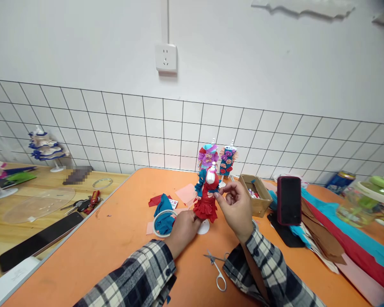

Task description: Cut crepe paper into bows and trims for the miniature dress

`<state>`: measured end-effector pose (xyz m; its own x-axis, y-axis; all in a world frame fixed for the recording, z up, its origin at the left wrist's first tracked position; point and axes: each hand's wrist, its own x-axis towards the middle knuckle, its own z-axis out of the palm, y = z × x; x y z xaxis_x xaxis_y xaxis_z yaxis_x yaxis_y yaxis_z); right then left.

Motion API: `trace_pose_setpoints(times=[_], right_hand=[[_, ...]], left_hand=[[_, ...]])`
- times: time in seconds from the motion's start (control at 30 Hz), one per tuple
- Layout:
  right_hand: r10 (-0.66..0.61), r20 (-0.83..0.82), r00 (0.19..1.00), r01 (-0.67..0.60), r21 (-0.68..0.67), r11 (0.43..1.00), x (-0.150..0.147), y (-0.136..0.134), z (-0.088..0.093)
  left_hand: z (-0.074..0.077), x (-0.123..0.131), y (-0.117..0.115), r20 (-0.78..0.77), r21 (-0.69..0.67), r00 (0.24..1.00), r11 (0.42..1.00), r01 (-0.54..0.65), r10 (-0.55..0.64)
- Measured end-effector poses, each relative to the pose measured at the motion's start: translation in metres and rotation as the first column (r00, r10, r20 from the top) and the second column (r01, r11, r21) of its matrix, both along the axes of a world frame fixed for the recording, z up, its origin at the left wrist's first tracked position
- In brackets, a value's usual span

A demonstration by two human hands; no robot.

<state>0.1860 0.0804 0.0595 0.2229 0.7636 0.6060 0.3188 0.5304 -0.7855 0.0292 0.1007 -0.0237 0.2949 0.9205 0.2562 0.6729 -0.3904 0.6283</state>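
Observation:
A miniature dress form [209, 187] in a red crepe-paper dress with teal ruffles stands upright on a round white base, between my hands. My left hand [186, 228] is closed at the lower left of the red skirt, fingertips on its hem. With thumb and forefinger pinched, my right hand [236, 209] touches the teal trim at the dress's right side; the exact grip is partly hidden. Small scissors [218, 270] lie partly spread in front, near my right sleeve. To the left, teal crepe paper [164, 209] lies over a white tape ring [156, 228].
Two more dressed forms stand behind, one purple [208, 155] and one teal [228, 162]. On the right are a cardboard box [260, 204], an upright phone [289, 200], long crepe strips [355, 238] and a clear jar [355, 204]. Keys [83, 206] lie on the wooden table at left.

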Motion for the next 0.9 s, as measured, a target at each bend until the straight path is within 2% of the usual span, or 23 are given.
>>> trace_pose_setpoints(times=[0.27, 0.47, 0.53, 0.63, 0.67, 0.77, 0.9], right_hand=[[0.125, -0.112, 0.986, -0.132, -0.065, 0.989, 0.004, 0.004, -0.003], [0.149, -0.077, 0.986, -0.155, -0.087, 0.984, 0.007, 0.009, -0.003], [0.086, -0.032, 0.996, -0.087, -0.040, 0.995, 0.007, 0.008, -0.004], [-0.122, 0.146, 0.982, 0.100, 0.147, 0.984, 0.007, 0.005, -0.005], [-0.173, 0.223, 0.959, 0.123, 0.221, 0.968, 0.007, 0.003, -0.007], [-0.236, 0.408, 0.882, 0.068, 0.384, 0.921, 0.008, 0.001, -0.010], [-0.383, 0.410, 0.828, 0.139, 0.512, 0.848, 0.013, 0.003, -0.013]], left_hand=[[0.001, -0.001, 0.001, -0.024, 0.011, 0.999, 1.000, 0.022, -0.022], [0.006, -0.002, 0.000, -0.088, 0.025, 0.994, 0.998, 0.063, -0.061], [0.008, -0.002, -0.001, -0.109, 0.030, 0.990, 0.996, 0.088, -0.084], [0.011, -0.002, -0.003, -0.132, 0.038, 0.985, 0.992, 0.117, -0.111], [0.011, -0.002, -0.004, -0.136, 0.039, 0.984, 0.992, 0.120, -0.114], [0.011, -0.003, -0.003, -0.142, 0.038, 0.985, 0.993, 0.109, -0.102], [0.008, -0.003, -0.002, -0.145, 0.039, 0.985, 0.994, 0.101, -0.095]])
